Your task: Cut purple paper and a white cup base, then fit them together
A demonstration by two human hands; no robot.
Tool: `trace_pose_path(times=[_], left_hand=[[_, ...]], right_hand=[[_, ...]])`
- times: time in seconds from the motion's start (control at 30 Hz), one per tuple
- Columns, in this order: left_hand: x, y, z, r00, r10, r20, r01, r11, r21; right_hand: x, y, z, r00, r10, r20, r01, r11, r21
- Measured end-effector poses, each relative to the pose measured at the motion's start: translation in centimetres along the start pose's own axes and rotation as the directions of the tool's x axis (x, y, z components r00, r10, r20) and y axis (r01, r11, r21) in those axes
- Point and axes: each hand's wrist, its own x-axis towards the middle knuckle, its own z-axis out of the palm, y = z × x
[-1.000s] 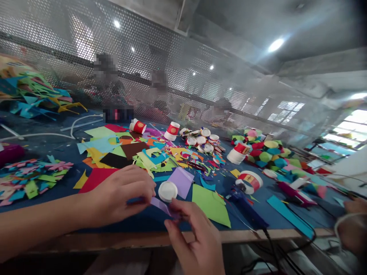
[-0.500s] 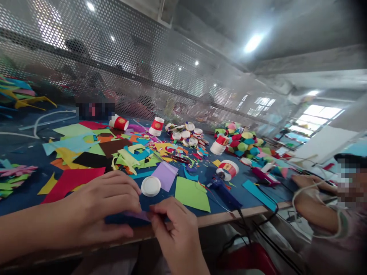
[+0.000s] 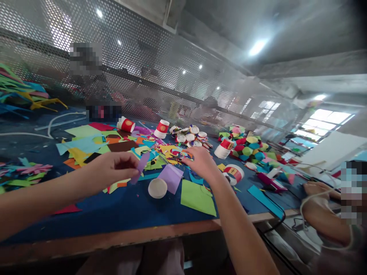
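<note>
On the blue tabletop (image 3: 114,217): paper sheets, scraps, cups and tools are spread in front of a perforated screen (image 3: 160,80).
Purple strip (image 3: 141,168): held up above the table, left of the white round dish (image 3: 157,188).
Left hand (image 3: 119,168): thumb and fingers pinched on one side of the strip.
Right hand (image 3: 200,160): stretched over the mixed scraps (image 3: 160,151); fingers bent, whether anything is gripped cannot be told.
In the way: the lying cup (image 3: 234,174) is partly covered by the right forearm; the paper sheets at left are partly hidden by the left arm.
Around the dish: purple sheet (image 3: 172,178) just beside it, green sheet (image 3: 198,198) to its right.
Far right: magenta tool (image 3: 271,182) and blue strip (image 3: 265,201) laid near a co-worker's arm (image 3: 323,214).
Red-and-white cups: one tipped over (image 3: 126,124), one upturned (image 3: 161,129), one tilted (image 3: 224,148); contents cannot be seen.
Small round dishes (image 3: 190,136): heaped behind the scraps, contents too small to tell.
</note>
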Motion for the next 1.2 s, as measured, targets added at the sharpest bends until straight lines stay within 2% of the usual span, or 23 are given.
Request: trace_pose_path(times=[0.07,0.13,0.2,0.27,0.4,0.57,0.63,0.73,0.8,0.9,1.03,1.2], left_hand=[[0.5,-0.4,-0.3,0.999,0.006,-0.052,-0.009,0.998,-0.056],[0.8,-0.8,-0.3,0.993,0.023,-0.117,-0.036,0.993,-0.11],[0.7,-1.1,-0.3,0.989,0.066,-0.132,-0.085,0.986,-0.145],[0.4,-1.0,-0.4,0.989,0.115,-0.091,-0.128,0.98,-0.152],[-0.5,-0.3,-0.6,0.987,0.163,-0.014,-0.163,0.977,-0.136],[-0.7,-0.4,-0.4,0.991,0.136,0.007,-0.132,0.971,-0.197],[-0.6,-0.9,-0.4,0.993,0.115,-0.009,-0.114,0.968,-0.222],[-0.4,-1.2,-0.5,0.995,0.067,-0.077,-0.084,0.968,-0.235],[-0.5,-1.0,-0.7,0.991,0.042,-0.126,-0.072,0.967,-0.245],[-0.7,-0.4,-1.1,0.985,0.045,-0.168,-0.09,0.959,-0.269],[-0.8,-0.2,-1.5,0.969,0.172,-0.18,-0.215,0.942,-0.257],[-0.9,-0.7,-1.7,0.953,0.254,-0.164,-0.278,0.949,-0.15]], right_hand=[[2.3,2.2,1.0,0.987,0.006,0.158,0.001,0.999,-0.045],[3.5,3.7,2.1,0.966,0.029,0.258,-0.012,0.998,-0.067],[3.9,4.7,2.8,0.946,0.06,0.319,-0.041,0.997,-0.066],[4.1,5.3,3.2,0.933,0.096,0.347,-0.085,0.995,-0.048],[4.6,6.3,3.4,0.929,0.172,0.328,-0.191,0.981,0.028],[5.1,7.1,3.1,0.961,0.253,0.116,-0.276,0.921,0.276],[4.9,6.5,2.5,0.961,0.274,0.038,-0.262,0.861,0.436],[3.8,3.7,1.5,0.971,0.241,0.001,-0.178,0.713,0.678],[2.8,1.0,1.0,0.983,0.176,0.044,-0.142,0.597,0.789],[1.1,-3.0,0.9,0.976,0.068,0.205,-0.212,0.481,0.851],[-0.2,-6.0,1.9,0.928,-0.004,0.372,-0.334,0.433,0.837],[-0.7,-6.6,3.3,0.893,-0.011,0.451,-0.402,0.432,0.807]])
